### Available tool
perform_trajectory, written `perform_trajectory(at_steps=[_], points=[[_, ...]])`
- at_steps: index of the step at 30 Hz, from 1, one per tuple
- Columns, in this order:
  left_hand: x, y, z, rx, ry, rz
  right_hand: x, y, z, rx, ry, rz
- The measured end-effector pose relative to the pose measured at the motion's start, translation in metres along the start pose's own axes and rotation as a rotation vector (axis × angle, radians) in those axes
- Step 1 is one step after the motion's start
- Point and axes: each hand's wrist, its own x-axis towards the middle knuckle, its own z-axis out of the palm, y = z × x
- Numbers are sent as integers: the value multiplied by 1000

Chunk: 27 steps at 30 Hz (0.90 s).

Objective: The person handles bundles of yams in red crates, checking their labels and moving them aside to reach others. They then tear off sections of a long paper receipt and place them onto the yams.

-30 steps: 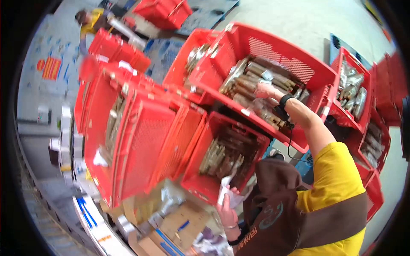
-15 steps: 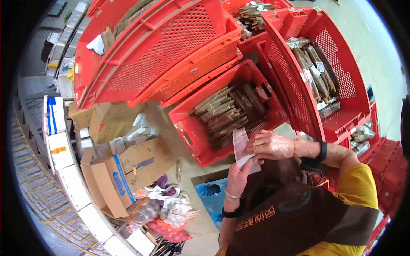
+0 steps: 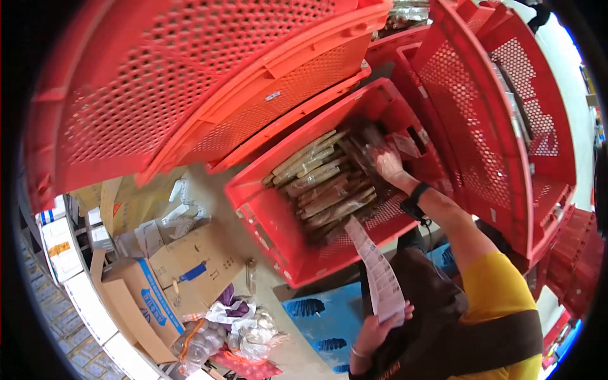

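A long strip of printed paper labels (image 3: 378, 271) hangs from my left hand (image 3: 375, 330), its fingers and thumb closed on the lower end. The upper end of the strip overlaps the near rim of a red plastic crate (image 3: 259, 238). Inside that crate lie long brown root vegetables (image 3: 335, 193) in clear plastic wrap, stacked side by side. My right hand (image 3: 387, 162) reaches into the crate's far right part, right at a darker wrapped pack (image 3: 372, 134); its fingers are blurred by motion. A white label (image 3: 405, 145) shows near the crate's right wall.
Stacked red crates (image 3: 209, 82) tower on the left, and another tall crate (image 3: 472, 120) stands on the right. An opened cardboard box (image 3: 149, 310), bagged produce (image 3: 244, 332) and a blue mat (image 3: 316, 310) are on the floor below. White boxes (image 3: 88, 294) line the left side.
The right hand has left the paper and moved up into the crate. The left hand has gone lower, and the label strip now hangs unfolded. The view has shifted closer to the crates.
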Motion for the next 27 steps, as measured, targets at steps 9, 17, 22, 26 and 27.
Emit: perform_trajectory(at_steps=[9,17,22,26,27], points=[[16,-16,-11,-115,169,-87,-20,13,89,-769,-243,-9],[31,-6,-4,-168,178,-47,14,5,111,-158,-331,696],[28,-15,-6,-189,169,-20,-38,2,132,-273,33,723],[35,-29,-11,-157,157,-1,-22,1,139,381,143,1066],[38,-37,-10,-234,154,74,-21,7,150,328,162,992]])
